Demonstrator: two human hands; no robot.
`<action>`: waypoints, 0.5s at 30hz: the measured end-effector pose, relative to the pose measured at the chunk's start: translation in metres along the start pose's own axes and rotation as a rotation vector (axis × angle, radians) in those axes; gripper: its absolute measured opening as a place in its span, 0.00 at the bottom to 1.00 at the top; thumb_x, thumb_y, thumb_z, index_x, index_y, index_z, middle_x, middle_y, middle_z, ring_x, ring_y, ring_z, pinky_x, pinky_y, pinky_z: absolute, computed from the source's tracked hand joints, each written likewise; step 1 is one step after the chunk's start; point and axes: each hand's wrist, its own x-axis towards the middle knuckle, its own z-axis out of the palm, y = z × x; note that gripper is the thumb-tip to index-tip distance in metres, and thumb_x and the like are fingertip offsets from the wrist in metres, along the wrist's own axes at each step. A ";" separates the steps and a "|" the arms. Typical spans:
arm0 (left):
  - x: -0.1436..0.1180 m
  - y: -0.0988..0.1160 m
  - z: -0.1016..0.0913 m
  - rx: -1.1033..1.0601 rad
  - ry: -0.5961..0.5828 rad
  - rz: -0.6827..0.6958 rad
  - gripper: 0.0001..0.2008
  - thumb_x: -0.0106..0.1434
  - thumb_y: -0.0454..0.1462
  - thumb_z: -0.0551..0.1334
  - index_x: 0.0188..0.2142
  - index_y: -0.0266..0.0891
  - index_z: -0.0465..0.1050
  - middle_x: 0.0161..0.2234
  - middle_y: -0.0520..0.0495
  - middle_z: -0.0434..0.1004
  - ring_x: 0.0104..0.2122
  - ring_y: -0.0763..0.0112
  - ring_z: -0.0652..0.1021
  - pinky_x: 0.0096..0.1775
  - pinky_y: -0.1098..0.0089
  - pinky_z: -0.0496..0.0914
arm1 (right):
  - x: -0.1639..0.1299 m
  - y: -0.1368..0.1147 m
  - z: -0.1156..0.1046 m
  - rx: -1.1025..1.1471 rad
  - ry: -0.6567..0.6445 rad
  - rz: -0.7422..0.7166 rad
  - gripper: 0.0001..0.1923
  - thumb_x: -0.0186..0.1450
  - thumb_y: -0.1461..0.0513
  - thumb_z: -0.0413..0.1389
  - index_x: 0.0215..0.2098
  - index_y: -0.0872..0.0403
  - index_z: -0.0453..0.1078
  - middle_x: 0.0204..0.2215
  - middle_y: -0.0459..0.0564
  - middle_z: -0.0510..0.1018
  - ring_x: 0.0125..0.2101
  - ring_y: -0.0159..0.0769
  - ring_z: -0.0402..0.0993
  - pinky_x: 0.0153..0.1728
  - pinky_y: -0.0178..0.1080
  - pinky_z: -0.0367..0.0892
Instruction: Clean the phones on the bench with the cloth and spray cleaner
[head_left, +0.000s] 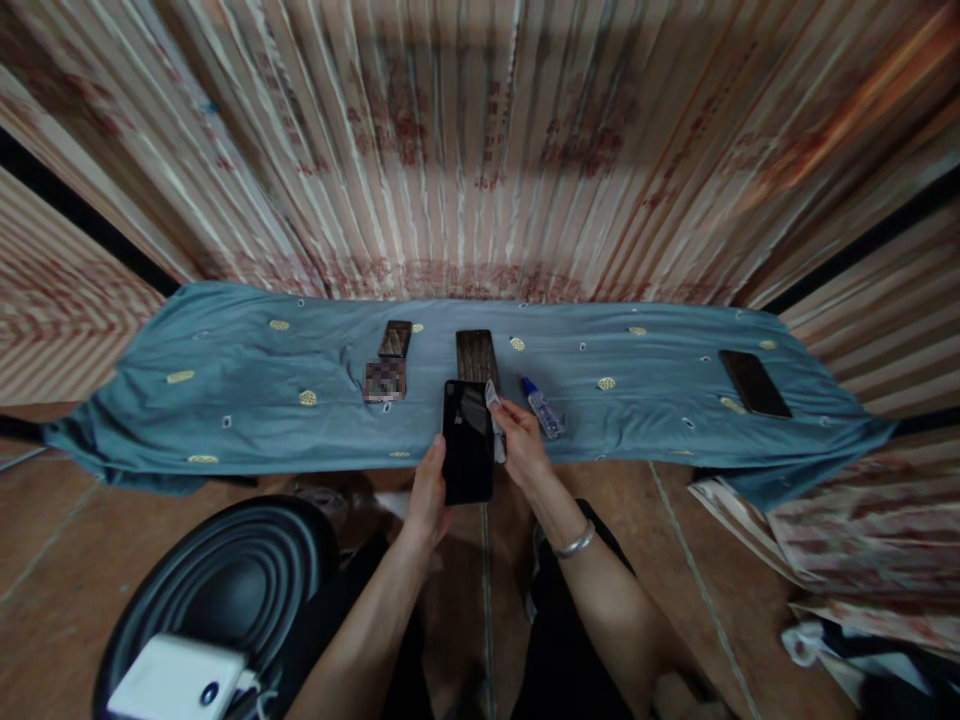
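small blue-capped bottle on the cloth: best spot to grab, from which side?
Take the small bottle across its clear body, below the blue cap, coming straight down. It lies flat on the blue cloth, cap pointing away, long sides bare; the right hand is nearest.

head-worn view, looking down, close overhead

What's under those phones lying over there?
A blue cloth lies under the phones, spread across the floor. What the cloth covers beneath them cannot be seen.
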 end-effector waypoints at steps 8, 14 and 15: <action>0.005 0.023 -0.006 -0.007 0.023 0.056 0.21 0.60 0.49 0.64 0.44 0.35 0.77 0.46 0.40 0.82 0.53 0.56 0.77 0.55 0.59 0.70 | -0.033 0.007 0.011 -0.153 -0.152 0.109 0.22 0.52 0.43 0.64 0.30 0.52 0.74 0.24 0.44 0.76 0.29 0.34 0.74 0.32 0.35 0.69; 0.006 0.034 -0.009 -0.025 0.070 0.062 0.21 0.61 0.48 0.63 0.43 0.33 0.77 0.38 0.41 0.84 0.44 0.57 0.82 0.50 0.59 0.73 | -0.049 0.012 0.010 -0.286 -0.211 0.096 0.24 0.55 0.41 0.61 0.26 0.53 0.69 0.20 0.41 0.67 0.25 0.30 0.64 0.27 0.33 0.61; 0.005 0.036 -0.009 -0.027 0.078 0.066 0.20 0.61 0.48 0.63 0.42 0.33 0.78 0.36 0.42 0.84 0.42 0.58 0.82 0.49 0.59 0.74 | -0.052 0.012 0.010 -0.299 -0.223 0.096 0.24 0.56 0.42 0.60 0.25 0.53 0.68 0.19 0.41 0.66 0.24 0.29 0.62 0.26 0.32 0.60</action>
